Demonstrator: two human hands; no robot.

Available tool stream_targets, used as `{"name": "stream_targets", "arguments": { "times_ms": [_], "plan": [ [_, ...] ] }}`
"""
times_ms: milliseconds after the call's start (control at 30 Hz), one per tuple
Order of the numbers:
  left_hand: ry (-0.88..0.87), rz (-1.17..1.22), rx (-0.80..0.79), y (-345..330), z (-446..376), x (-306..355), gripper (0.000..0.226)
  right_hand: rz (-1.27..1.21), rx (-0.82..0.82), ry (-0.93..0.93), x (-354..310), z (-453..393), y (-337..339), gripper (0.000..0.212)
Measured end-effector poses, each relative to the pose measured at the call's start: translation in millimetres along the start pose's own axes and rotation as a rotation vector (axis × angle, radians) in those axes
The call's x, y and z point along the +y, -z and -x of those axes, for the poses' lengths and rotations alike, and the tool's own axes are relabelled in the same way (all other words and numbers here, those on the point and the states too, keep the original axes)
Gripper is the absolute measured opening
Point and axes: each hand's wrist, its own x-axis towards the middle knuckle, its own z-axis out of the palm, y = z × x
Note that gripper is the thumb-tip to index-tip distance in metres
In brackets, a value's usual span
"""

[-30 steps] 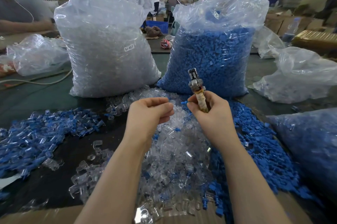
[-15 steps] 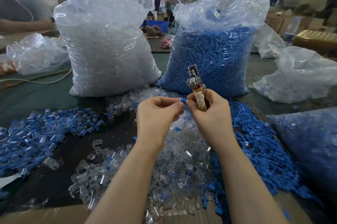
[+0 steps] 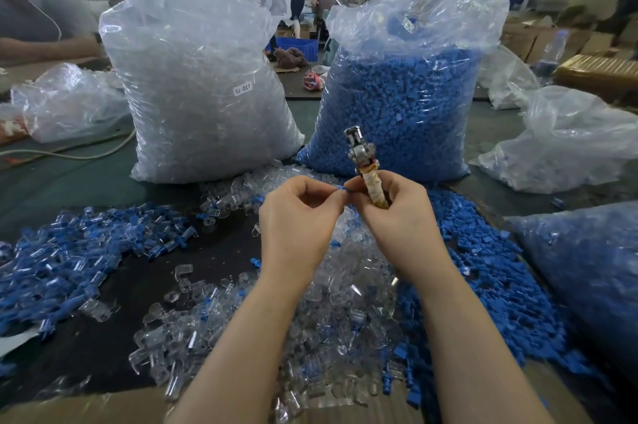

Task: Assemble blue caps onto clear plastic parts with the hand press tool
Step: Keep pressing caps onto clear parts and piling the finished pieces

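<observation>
Blue cap (image 3: pixel 341 189), mostly hidden, between pinching left fingers (image 3: pixel 336 197); right fingers (image 3: pixel 397 194) around hand press tool (image 3: pixel 366 164).

Single head-worn wide-angle view, looking forward and down from above the person's forearms, which enter from the 6 o'clock edge; the left hand (image 3: pixel 299 223) and right hand (image 3: pixel 397 216) meet close to the lens at frame centre, over the table (image 3: pixel 69 178). Toward 11 and 1 o'clock stand the clear bag (image 3: pixel 203 78) and the blue bag (image 3: pixel 404 95), farther off. Straight lines bow near the edges, and the hall beyond 12 o'clock is probably too distorted to judge depth.
</observation>
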Motion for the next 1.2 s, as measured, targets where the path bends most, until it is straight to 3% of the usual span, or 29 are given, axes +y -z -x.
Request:
{"name": "stream_targets", "arguments": {
  "times_ms": [133,333,567,1033,1200],
  "plan": [
    [0.019,0.055,-0.006,0.0,-1.8,-0.8,0.012,-0.007,-0.089,-0.043,-1.6,1.3,9.1,0.021],
    [0.055,0.339,-0.025,3.0,-4.6,0.6,0.013,0.122,-0.259,-0.121,3.4,2.5,21.5,0.016],
    [0.006,0.392,-0.031,4.8,-6.0,1.5,0.011,0.137,-0.37,-0.118,-0.1,3.3,19.3,0.012],
    [-0.007,0.419,-0.048,7.0,-5.5,3.2,0.013,0.285,-0.339,-0.1,2.7,2.0,17.0,0.021],
    [0.122,0.422,-0.08,11.6,-10.6,-2.5,0.006,0.355,-0.345,-0.092,3.5,1.5,16.0,0.018]
  ]
}}
